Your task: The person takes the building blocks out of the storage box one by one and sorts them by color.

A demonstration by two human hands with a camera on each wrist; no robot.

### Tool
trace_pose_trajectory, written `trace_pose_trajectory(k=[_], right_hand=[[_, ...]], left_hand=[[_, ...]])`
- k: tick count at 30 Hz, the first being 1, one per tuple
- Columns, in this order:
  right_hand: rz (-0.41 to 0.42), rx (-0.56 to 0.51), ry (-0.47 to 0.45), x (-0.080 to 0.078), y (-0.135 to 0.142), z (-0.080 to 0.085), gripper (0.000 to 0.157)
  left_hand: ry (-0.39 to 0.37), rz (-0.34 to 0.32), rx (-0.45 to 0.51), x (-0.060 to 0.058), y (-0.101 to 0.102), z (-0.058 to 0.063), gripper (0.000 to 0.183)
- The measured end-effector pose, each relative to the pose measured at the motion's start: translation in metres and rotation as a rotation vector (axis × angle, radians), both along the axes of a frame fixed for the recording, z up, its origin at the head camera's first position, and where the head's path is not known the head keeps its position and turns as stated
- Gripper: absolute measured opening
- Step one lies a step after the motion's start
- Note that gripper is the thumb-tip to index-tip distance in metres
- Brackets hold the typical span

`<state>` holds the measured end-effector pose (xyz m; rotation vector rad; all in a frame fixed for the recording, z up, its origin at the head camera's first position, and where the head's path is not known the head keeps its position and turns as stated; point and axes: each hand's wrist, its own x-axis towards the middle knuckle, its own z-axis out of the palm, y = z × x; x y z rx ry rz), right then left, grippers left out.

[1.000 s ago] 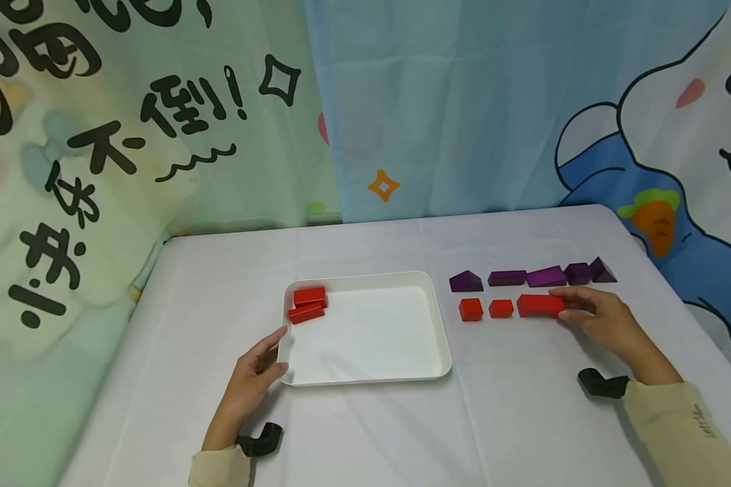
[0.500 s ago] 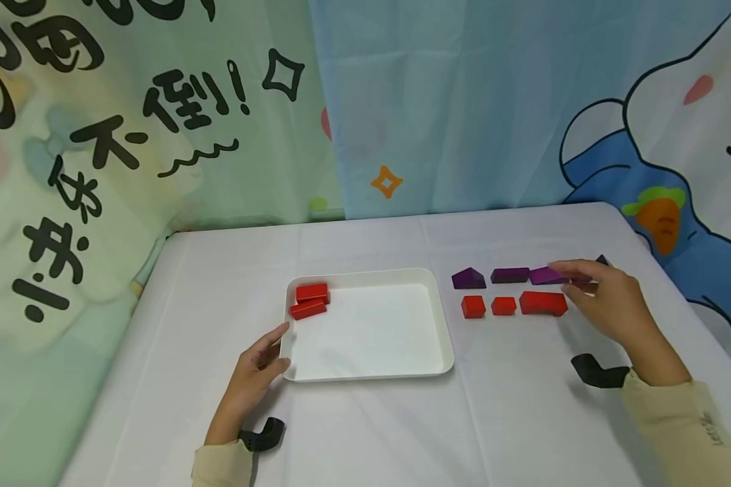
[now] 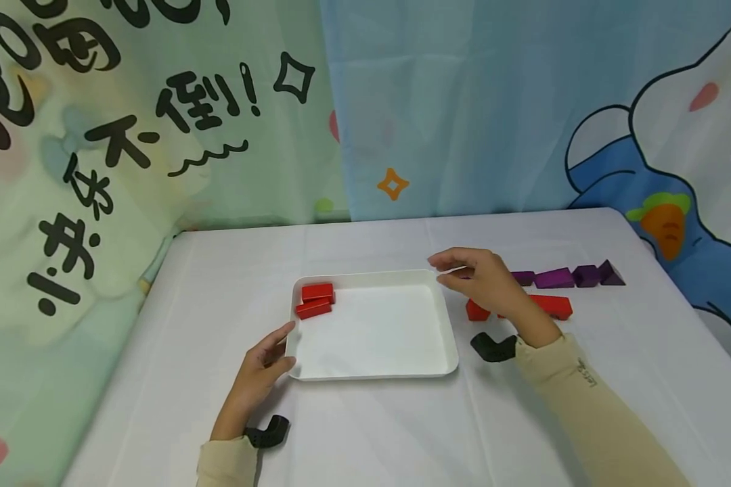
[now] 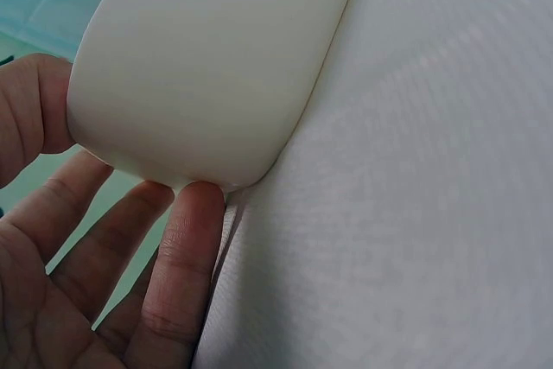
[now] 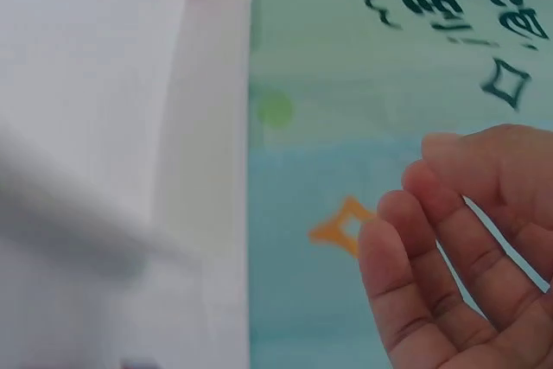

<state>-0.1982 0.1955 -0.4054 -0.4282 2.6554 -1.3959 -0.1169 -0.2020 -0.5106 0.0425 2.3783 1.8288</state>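
My left hand (image 3: 257, 379) is at the left side of the white tray (image 3: 380, 377), its fingers fairly straight and touching the outer wall. In the left wrist view, fingertips (image 4: 200, 205) press against the tray's rounded corner. Two red blocks, an upper one (image 3: 318, 291) and a lower one (image 3: 313, 308), lie in the tray's upper left. Near the tray's upper right corner hovers my right hand (image 3: 484, 279), with fingers loosely bent. Nothing shows between its fingers in the right wrist view. That hand and its wrist hide part of the block rows.
Right of the tray is a row of purple blocks (image 3: 554, 278), and in front of it a row of red blocks (image 3: 553, 306). Everything stands on a white-covered table (image 3: 365, 439). Printed curtains (image 3: 493, 101) hang behind it.
My right hand touched the red row's right end, then passed over the purple row, and has since swung left to the tray's upper right corner. My left hand stays at the tray.
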Motion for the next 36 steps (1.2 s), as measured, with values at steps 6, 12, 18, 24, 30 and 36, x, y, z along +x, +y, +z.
trace_pose_trajectory(k=[6, 12, 18, 24, 30, 36], right_hand=[[0.103, -0.117, -0.011, -0.017, -0.037, -0.021, 0.031], [0.147, -0.170, -0.069, -0.030, -0.073, -0.038, 0.033], [0.180, -0.206, -0.120, -0.035, -0.107, -0.052, 0.031], [0.213, -0.177, -0.130, -0.037, -0.134, -0.061, 0.027], [0.211, -0.101, -0.153, -0.039, -0.153, -0.067, 0.025], [0.184, -0.058, -0.124, -0.039, -0.165, -0.074, 0.020]], left_hand=[[-0.005, 0.006, -0.005, 0.000, 0.001, 0.000, 0.059], [-0.006, 0.005, -0.010, -0.001, 0.001, 0.000, 0.059], [-0.006, 0.009, -0.005, -0.001, 0.000, 0.000, 0.060], [0.008, 0.011, -0.011, -0.001, 0.000, 0.001, 0.059], [0.006, 0.008, -0.004, -0.001, 0.000, 0.000, 0.059], [0.009, 0.005, -0.001, -0.002, -0.001, 0.000, 0.059]])
